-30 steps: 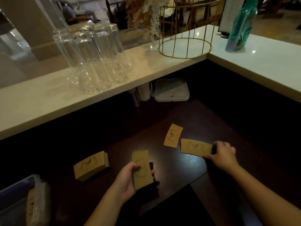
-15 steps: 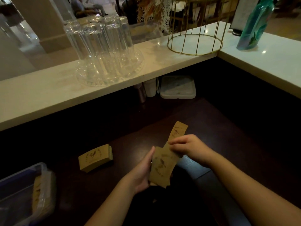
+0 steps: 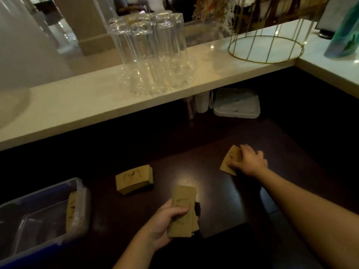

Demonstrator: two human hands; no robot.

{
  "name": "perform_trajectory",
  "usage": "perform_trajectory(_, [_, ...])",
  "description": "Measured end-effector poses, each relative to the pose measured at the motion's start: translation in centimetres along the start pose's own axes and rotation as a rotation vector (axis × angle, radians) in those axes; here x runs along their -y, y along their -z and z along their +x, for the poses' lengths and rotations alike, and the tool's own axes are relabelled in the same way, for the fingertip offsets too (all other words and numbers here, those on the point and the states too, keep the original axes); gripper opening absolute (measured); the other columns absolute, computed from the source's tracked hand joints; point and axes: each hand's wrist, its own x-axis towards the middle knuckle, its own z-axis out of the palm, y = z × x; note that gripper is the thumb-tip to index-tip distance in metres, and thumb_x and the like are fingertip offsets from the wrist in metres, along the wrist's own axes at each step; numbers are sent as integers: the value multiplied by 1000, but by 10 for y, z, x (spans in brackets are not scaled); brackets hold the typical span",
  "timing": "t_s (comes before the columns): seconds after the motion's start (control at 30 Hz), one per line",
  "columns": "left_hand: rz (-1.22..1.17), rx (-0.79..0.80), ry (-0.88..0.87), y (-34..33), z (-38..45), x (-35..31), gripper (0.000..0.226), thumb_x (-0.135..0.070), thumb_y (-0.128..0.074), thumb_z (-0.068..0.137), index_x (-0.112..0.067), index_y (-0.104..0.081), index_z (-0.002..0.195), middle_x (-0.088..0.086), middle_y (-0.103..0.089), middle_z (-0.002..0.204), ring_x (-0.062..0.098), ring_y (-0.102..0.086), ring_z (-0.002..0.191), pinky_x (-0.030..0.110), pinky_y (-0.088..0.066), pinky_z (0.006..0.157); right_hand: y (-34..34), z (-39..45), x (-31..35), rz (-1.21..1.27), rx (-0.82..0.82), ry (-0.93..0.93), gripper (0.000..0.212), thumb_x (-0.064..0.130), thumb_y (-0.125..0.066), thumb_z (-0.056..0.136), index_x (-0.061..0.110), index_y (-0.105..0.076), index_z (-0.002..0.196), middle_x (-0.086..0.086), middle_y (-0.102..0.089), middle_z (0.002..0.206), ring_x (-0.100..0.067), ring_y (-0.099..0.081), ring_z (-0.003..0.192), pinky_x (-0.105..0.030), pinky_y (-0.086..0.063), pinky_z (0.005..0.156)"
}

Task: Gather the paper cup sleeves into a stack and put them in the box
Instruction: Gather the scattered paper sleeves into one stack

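held sleeves: small kraft stack, upright in grip | loose sleeve: flat on desk, far right | banded-looking stack: lying mid-desk | clear box: left, sleeves inside

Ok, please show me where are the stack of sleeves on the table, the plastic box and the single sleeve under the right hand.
stack of sleeves (image 3: 134, 179): head view, printed top face.
plastic box (image 3: 82, 206): head view, right wall.
single sleeve (image 3: 232, 157): head view, uncovered left part.

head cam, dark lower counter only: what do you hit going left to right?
plastic box → loose stack of sleeves → left hand gripping a stack of sleeves → single sleeve under the right hand
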Motion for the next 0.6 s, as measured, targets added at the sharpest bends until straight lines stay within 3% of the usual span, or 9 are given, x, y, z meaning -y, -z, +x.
perform_trajectory(0.1, [-38, -54, -38, 17, -11, 1, 47, 0, -63, 74, -21, -59, 116, 20, -76, 90, 39, -71, 86, 45, -60, 62, -2, 15, 0, -58, 62, -30, 99, 64, -66, 68, 27, -19, 147, -4, -26, 155, -41, -24, 133, -55, -31, 101])
perform_trajectory(0.27, [-120, -144, -50, 38, -20, -2, 40, -25, -65, 74, -12, -68, 111, 22, -74, 96, 39, -70, 89, 45, -60, 66, -2, 20, 1, -45, 17, -12, 84, 45, -73, 74, 22, -31, 143, -22, -43, 138, -44, -39, 123, -53, -39, 98])
perform_trajectory(0.37, [-123, -188, -98, 47, -16, -5, 44, -48, -59, 79, -14, -77, 101, 18, -74, 99, 34, -69, 92, 42, -60, 71, 9, 0, 1, 526, 36, -94, 57, 18, -68, 83, 11, -46, 136, -21, -57, 127, -36, -58, 109, -51, -50, 92])
perform_trajectory(0.47, [-103, -163, -121, 48, -10, -8, 56, -63, -47, 83, -19, -75, 104, 14, -75, 99, 32, -67, 95, 42, -59, 78, 22, -40, 25, 1104, 286, -129, 30, 4, -61, 86, 6, -62, 116, -16, -68, 107, -25, -67, 91, -36, -55, 76])
perform_trajectory(0.53, [-91, -144, -100, 44, -4, -8, 63, -68, -44, 83, -19, -73, 109, 14, -73, 105, 34, -67, 99, 42, -58, 81, 18, -69, 52, 1130, 408, -29, 25, -2, -59, 84, 3, -65, 108, -16, -70, 99, -24, -69, 82, -33, -58, 71])
perform_trajectory(0.6, [-75, -114, -68, 38, 4, -6, 69, -71, -40, 83, -19, -68, 117, 15, -69, 119, 34, -63, 111, 43, -55, 87, 6, -93, 77, 1030, 467, 94, 27, -5, -63, 81, 1, -65, 107, -18, -70, 98, -28, -66, 85, -40, -54, 81])
